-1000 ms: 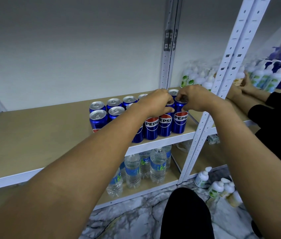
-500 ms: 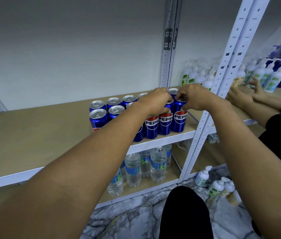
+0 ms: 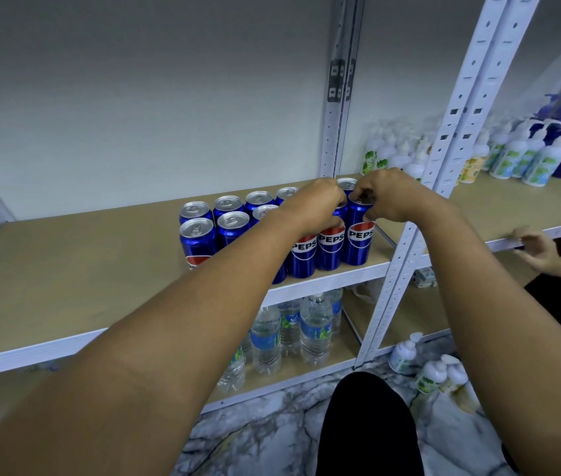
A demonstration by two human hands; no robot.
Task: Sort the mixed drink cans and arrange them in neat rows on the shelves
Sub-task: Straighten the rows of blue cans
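Fingers (image 3: pixel 363 197) of the right hand (image 3: pixel 387 197) curl down and pinch the top rim of the end can (image 3: pixel 358 240) in the front row; the left hand (image 3: pixel 310 207) curls over the neighbour cans (image 3: pixel 330 247), its fingers hidden, so I cannot tell their exact hold. Both hands probably turn the cans so the logos face forward — the blue cans stand in two rows at the right end of the shelf (image 3: pixel 66 269), touching each other, near its front edge
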